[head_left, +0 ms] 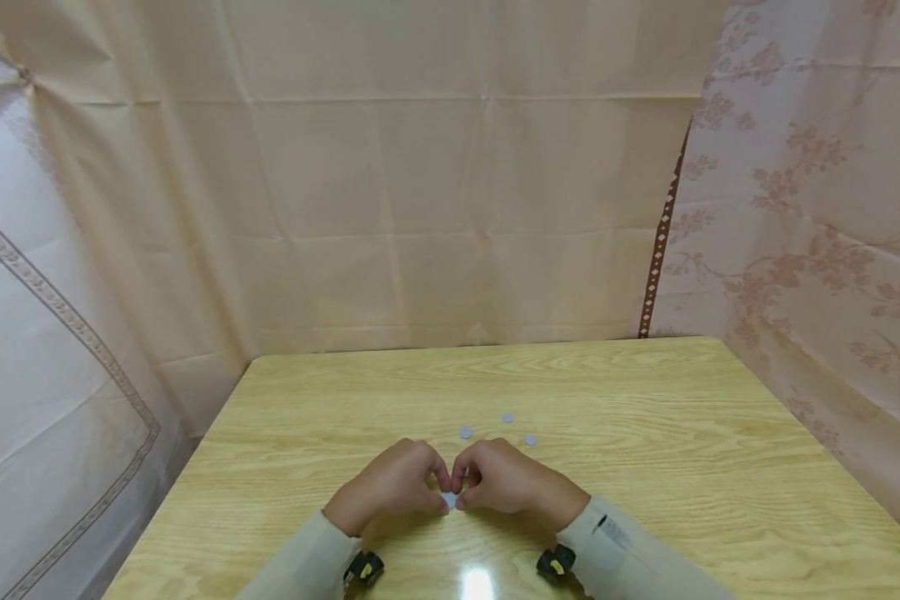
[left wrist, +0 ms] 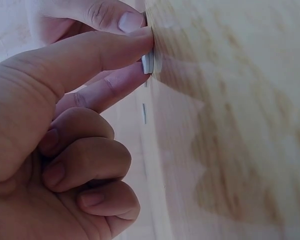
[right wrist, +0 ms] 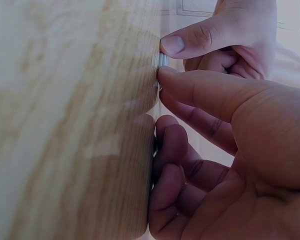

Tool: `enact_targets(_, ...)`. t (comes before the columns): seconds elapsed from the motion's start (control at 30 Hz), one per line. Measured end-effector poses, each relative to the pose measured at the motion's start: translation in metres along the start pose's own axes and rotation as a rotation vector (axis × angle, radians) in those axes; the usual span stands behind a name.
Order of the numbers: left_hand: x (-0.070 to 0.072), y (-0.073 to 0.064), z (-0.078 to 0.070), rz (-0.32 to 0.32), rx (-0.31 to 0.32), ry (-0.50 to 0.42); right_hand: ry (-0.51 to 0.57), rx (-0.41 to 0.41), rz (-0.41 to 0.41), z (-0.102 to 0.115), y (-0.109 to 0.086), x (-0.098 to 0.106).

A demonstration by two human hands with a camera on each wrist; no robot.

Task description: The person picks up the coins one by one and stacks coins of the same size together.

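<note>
Low over the near part of the table, my left hand (head_left: 402, 483) and right hand (head_left: 504, 482) meet with fingertips almost touching. Between them lies a small stack of thin, round, light grey discs (head_left: 449, 500), flat at the tabletop. Seen edge-on in the left wrist view, the stack (left wrist: 148, 63) shows layers, with my left thumb and index finger pinching its edge. In the right wrist view, my right thumb and forefinger hold the stack's (right wrist: 163, 59) other side. The other fingers of both hands are curled in. How many discs are stacked I cannot tell.
Beyond the hands, loose grey discs lie flat on the wooden table (head_left: 307, 425): one disc (head_left: 466, 432) ahead, another disc (head_left: 507, 418) farther back, a third disc (head_left: 530, 440) to the right. A beige cloth (head_left: 435, 208) hangs behind the table's far edge.
</note>
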State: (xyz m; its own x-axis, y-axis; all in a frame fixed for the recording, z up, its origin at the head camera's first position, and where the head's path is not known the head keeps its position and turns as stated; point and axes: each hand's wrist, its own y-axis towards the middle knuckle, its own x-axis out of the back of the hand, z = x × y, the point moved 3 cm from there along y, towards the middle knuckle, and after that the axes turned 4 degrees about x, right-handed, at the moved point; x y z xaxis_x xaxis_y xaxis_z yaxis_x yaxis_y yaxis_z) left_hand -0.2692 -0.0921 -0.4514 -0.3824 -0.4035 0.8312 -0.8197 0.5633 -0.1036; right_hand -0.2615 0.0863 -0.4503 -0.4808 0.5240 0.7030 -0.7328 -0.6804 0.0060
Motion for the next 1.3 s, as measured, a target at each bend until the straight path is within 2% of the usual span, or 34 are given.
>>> enact_targets(0.6, 0.003, 0.001, 0.006, -0.01, -0.016, 0.015, 0.004, 0.001, 0.019, -0.007, 0.001, 0.001)
enact_targets(0.77, 0.003, 0.001, 0.008, -0.011, -0.001, 0.049, 0.004, 0.005, 0.015, -0.01, 0.003, 0.002)
enact_targets(0.9, 0.006, 0.001, 0.008, -0.005, 0.014, 0.041, 0.006, 0.009, 0.018, -0.012, 0.003, 0.003)
enact_targets(1.3, 0.01, -0.003, 0.01, 0.004, 0.024, 0.019, 0.022, 0.024, -0.036, -0.016, 0.003, 0.006)
